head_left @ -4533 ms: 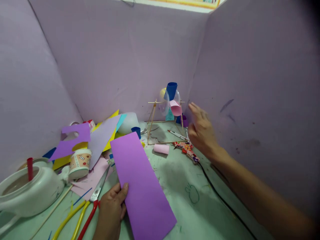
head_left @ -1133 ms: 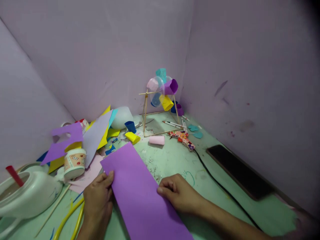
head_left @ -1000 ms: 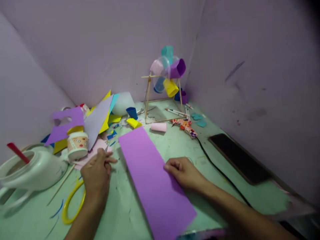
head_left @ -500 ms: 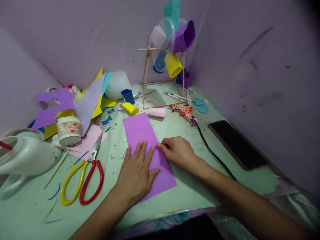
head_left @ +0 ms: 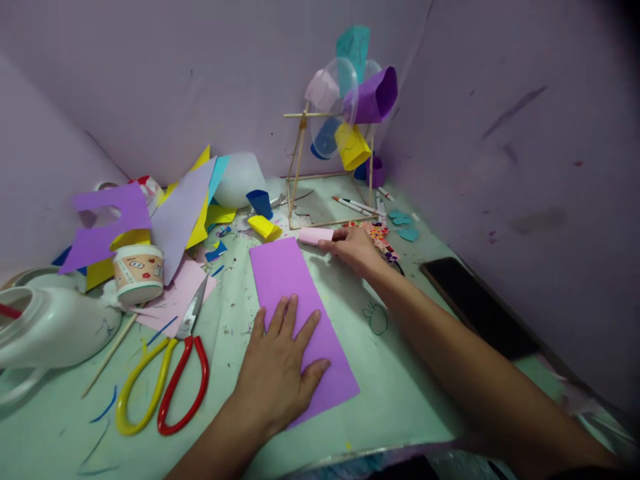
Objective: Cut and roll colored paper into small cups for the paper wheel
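A strip of purple paper (head_left: 285, 273) lies flat on the table, slanting away from me. My left hand (head_left: 280, 367) is spread open on top of it, palm down. Beyond the strip's far right corner is a small rolled tube of pink paper (head_left: 315, 235). The thumb and fingers of my right hand (head_left: 355, 248) close on the tube's right end; the fingertips are partly hidden. Scissors (head_left: 187, 327) with one yellow and one red handle rest left of my left hand, their blades pointing away.
A stick frame (head_left: 300, 153) carries a wheel of coloured paper cups at the back. On the left are a paper cup (head_left: 139, 270), a white jug (head_left: 65, 327) and paper scraps. A floral glue gun (head_left: 373, 232) and a phone (head_left: 475, 307) lie on the right.
My right hand has moved from the purple strip's right edge, forward to the pink paper tube, and grips its end. The left hand still presses on the strip. The view has tilted slightly up.
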The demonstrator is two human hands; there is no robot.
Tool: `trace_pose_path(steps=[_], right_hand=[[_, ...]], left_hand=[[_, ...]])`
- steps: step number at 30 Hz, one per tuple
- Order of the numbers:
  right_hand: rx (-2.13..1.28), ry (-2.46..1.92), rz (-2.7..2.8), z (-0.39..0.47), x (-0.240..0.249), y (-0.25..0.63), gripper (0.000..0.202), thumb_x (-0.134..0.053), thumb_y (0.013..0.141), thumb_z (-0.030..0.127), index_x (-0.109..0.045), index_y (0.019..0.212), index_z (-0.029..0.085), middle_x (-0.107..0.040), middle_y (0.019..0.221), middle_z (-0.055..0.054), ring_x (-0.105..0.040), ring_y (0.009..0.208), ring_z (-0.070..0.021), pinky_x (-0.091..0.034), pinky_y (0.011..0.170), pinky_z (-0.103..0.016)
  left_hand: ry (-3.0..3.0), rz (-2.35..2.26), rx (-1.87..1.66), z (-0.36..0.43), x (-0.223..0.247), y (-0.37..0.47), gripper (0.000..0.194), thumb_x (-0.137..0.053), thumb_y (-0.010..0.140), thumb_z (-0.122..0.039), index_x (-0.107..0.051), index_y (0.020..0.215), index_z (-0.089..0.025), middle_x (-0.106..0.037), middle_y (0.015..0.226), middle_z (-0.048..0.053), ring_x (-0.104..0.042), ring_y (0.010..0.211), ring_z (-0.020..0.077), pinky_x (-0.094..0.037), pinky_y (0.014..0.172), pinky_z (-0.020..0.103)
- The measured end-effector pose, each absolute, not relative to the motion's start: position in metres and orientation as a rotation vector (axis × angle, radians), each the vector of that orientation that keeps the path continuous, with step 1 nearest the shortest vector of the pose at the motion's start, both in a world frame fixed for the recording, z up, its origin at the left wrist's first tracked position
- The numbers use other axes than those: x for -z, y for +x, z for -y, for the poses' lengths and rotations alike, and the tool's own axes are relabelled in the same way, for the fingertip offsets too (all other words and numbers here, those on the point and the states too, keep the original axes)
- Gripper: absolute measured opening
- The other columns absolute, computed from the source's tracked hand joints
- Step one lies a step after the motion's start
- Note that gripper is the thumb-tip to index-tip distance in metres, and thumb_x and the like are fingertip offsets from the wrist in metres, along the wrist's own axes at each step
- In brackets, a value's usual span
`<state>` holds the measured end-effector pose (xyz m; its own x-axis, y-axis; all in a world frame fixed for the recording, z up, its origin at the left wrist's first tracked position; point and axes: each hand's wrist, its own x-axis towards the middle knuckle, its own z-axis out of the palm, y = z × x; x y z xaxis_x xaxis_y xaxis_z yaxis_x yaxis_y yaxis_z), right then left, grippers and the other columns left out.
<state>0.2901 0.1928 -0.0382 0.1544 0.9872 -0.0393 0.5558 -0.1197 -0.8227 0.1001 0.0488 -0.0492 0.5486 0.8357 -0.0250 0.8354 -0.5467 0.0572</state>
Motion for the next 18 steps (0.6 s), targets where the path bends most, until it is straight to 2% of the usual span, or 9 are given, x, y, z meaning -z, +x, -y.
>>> trace_pose_path(steps=[2,5,9,12,14,18], right_hand=[[-0.848,-1.711,1.442,-0.198,0.043,0.285,0.024,-0.064,0.067,0.032,-0.068,0.075,0.010,-0.057,0.051,-0.001,-0.046,0.042,-0.0104,-0.035,0.044,-0.023],[-0.827,-1.624,1.416,-0.192,0.040,0.287,0.018,-0.059,0.071,0.025,-0.066,0.078,0.010,-0.059,0.059,0.000,-0.048,0.048,-0.0097,-0.037,0.049,-0.022],[-0.767,-1.379,1.442,-0.139,0.021,0.301,0.011,-0.063,0.071,0.025,-0.063,0.076,0.015,-0.059,0.069,0.001,-0.050,0.060,-0.0100,-0.038,0.055,-0.022],[-1.067,-1.230,1.491,-0.078,0.015,0.307,0.009,-0.066,0.072,0.027,-0.063,0.075,0.019,-0.058,0.063,0.004,-0.048,0.053,-0.0087,-0.037,0.050,-0.020],[-1.243,-1.214,1.603,-0.043,0.018,0.305,0.005,-0.066,0.074,0.025,-0.065,0.072,0.020,-0.060,0.065,0.002,-0.053,0.058,-0.0106,-0.041,0.054,-0.021],[-1.323,-1.157,1.737,-0.013,0.034,0.292,0.008,-0.065,0.076,0.022,-0.067,0.069,0.019,-0.060,0.065,0.001,-0.056,0.062,-0.0118,-0.043,0.058,-0.023]], left_hand=[[2.696,-1.466,-0.008,-0.048,0.050,0.100,0.064,-0.030,0.086,-0.056,-0.028,0.140,-0.023,-0.025,0.147,0.018,-0.020,0.135,0.0326,-0.019,0.105,0.058],[2.679,-1.466,-0.026,-0.051,0.048,0.097,0.059,-0.030,0.089,-0.043,-0.027,0.140,-0.015,-0.027,0.147,0.015,-0.022,0.136,0.0284,-0.016,0.107,0.054],[2.652,-1.311,-0.037,-0.062,0.040,0.084,0.049,-0.031,0.090,-0.028,-0.031,0.138,-0.024,-0.030,0.147,0.006,-0.029,0.133,0.0236,-0.025,0.102,0.048],[2.612,-1.205,-0.047,-0.070,0.036,0.075,0.048,-0.037,0.088,-0.027,-0.034,0.136,-0.026,-0.031,0.147,0.003,-0.029,0.131,0.0244,-0.027,0.099,0.046],[2.591,-1.193,-0.083,-0.073,0.037,0.072,0.049,-0.039,0.087,-0.027,-0.034,0.136,-0.027,-0.031,0.147,0.003,-0.030,0.130,0.0244,-0.025,0.099,0.047],[2.588,-1.182,-0.110,-0.072,0.039,0.071,0.046,-0.035,0.090,-0.028,-0.035,0.136,-0.028,-0.032,0.147,0.002,-0.029,0.130,0.0223,-0.023,0.100,0.045]])
